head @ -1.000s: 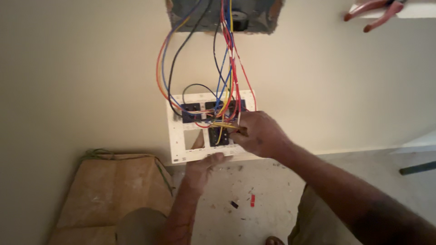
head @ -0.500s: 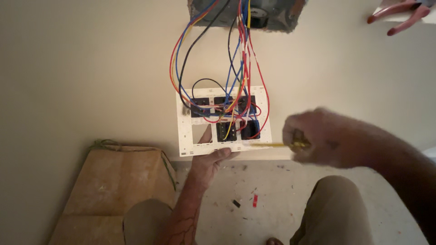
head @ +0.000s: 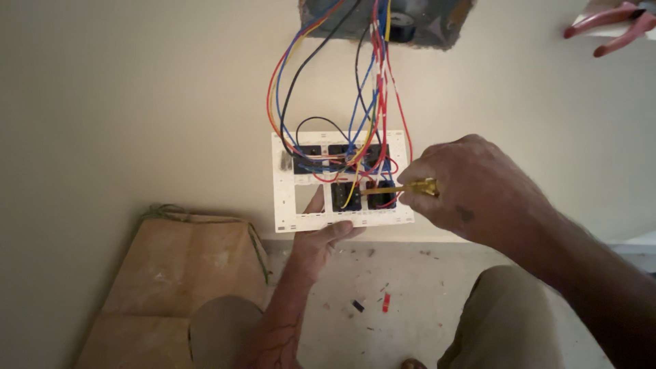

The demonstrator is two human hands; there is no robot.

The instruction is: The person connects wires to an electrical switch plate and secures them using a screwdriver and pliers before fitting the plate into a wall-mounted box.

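My left hand [head: 321,242] holds a white switch plate [head: 285,205] from below, thumb on its front edge. Black switch modules [head: 345,195] sit in the plate, with red, blue, yellow and black wires [head: 372,82] running up into a wall box [head: 383,20]. My right hand [head: 471,188] grips a yellow-handled screwdriver [head: 410,188]; its tip touches the lower right module [head: 379,195].
A cardboard box [head: 174,280] stands on the floor at the left against the cream wall. Cut bits of red and dark wire insulation [head: 385,302] lie on the concrete floor. Red-handled pliers [head: 608,31] rest at the top right. My knees show at the bottom.
My right hand drew back to the right with the screwdriver, then came in again so the tip meets the lower right module. The view shifted down slightly.
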